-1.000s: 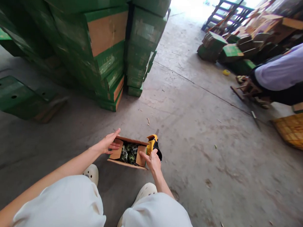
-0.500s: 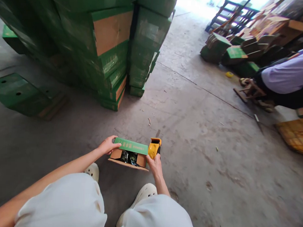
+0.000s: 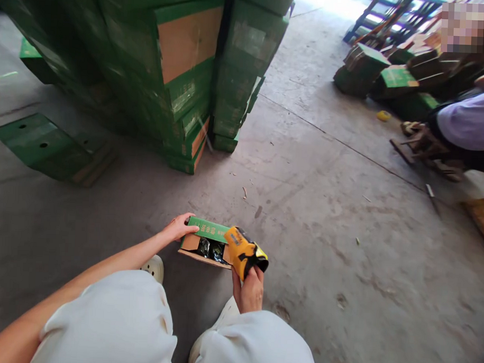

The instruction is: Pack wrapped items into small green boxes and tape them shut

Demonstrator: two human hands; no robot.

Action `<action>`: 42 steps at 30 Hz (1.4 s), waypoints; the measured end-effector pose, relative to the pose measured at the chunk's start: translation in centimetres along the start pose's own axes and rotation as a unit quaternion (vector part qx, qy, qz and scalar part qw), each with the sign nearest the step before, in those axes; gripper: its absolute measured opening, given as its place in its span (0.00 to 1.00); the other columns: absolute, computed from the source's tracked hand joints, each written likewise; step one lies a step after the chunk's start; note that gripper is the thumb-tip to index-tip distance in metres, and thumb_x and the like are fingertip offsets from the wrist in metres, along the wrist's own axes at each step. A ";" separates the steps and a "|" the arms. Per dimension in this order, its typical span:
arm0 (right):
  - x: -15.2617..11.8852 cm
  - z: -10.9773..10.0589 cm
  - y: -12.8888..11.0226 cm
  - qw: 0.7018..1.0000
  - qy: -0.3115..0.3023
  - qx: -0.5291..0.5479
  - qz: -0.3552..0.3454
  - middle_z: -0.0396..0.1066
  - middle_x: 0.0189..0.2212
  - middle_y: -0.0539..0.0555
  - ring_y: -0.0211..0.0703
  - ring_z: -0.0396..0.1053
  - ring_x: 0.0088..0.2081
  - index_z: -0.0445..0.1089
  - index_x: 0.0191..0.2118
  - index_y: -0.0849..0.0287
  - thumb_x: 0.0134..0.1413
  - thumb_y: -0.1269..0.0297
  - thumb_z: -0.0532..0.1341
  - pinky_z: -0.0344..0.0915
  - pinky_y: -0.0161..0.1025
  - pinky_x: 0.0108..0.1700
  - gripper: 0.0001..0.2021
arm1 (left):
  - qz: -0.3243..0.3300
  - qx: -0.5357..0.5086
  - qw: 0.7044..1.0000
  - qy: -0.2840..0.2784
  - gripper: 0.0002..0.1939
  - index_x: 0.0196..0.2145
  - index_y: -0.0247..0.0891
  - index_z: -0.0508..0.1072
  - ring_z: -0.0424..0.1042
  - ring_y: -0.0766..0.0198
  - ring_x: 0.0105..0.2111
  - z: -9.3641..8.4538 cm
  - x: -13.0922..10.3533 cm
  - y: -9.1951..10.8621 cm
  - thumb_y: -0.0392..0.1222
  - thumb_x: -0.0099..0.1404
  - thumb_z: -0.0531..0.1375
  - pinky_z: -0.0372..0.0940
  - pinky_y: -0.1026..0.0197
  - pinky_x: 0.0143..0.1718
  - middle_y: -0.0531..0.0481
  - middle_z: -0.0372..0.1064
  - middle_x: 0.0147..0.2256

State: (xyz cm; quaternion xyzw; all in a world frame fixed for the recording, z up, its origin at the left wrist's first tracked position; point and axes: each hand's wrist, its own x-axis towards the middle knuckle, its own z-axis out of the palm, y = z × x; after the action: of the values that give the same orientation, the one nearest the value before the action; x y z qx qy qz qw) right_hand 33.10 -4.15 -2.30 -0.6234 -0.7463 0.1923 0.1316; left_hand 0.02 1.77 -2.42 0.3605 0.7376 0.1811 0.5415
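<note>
A small green cardboard box [image 3: 213,229] lies between my feet and the stacked cartons, its brown flaps open toward me. Dark shiny plastic-wrapped contents [image 3: 210,249] show inside. My left hand [image 3: 179,227] grips the box's left end, thumb on the green top face. In my right hand [image 3: 249,290] is a yellow and black tape dispenser [image 3: 243,250], tilted over the box's right end and hiding that corner. Whether the dispenser touches the cardboard I cannot tell.
Tall stacks of green cartons [image 3: 189,89] rise ahead on the left. A green box with round holes [image 3: 48,148] lies at far left. On the right a person in a lilac top [image 3: 472,120] sits on a low wooden stool [image 3: 413,148] near piled green boxes [image 3: 361,66].
My right hand has let go of the box's right side and raised and turned the tape dispenser over that end. My left hand keeps its hold; the view has shifted slightly.
</note>
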 end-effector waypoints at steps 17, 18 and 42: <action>9.5 3.8 -0.9 0.977 0.075 -0.045 -0.194 0.78 0.44 0.66 0.58 0.73 0.52 0.71 0.52 0.63 0.72 0.63 0.53 0.66 0.59 0.62 0.14 | 0.052 0.038 0.998 0.020 0.31 0.61 0.44 0.74 0.76 0.50 0.51 -0.2 0.5 0.0 0.50 0.61 0.69 0.73 0.57 0.47 0.42 0.75 0.53; 10.0 4.0 -1.0 0.975 0.071 -0.050 -0.205 0.78 0.43 0.66 0.58 0.73 0.52 0.71 0.52 0.62 0.72 0.65 0.52 0.66 0.59 0.62 0.13 | 0.071 0.057 0.995 0.033 0.30 0.60 0.43 0.74 0.75 0.50 0.53 -0.1 0.6 -0.1 0.50 0.61 0.69 0.72 0.54 0.53 0.42 0.75 0.54; 10.8 -3.3 -6.3 0.986 -0.033 0.090 -0.136 0.77 0.40 0.60 0.54 0.74 0.42 0.66 0.55 0.60 0.66 0.57 0.56 0.71 0.46 0.48 0.17 | 0.453 0.378 0.792 0.157 0.21 0.65 0.43 0.66 0.54 0.52 0.73 6.6 -0.3 -3.5 0.44 0.77 0.56 0.51 0.42 0.73 0.39 0.57 0.72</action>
State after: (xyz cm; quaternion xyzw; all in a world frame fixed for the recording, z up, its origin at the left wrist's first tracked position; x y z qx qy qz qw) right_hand 26.99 5.88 3.02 -0.4947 -0.8079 0.2598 0.1874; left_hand 5.05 -1.62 -6.83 0.7961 0.5742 0.1662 0.0946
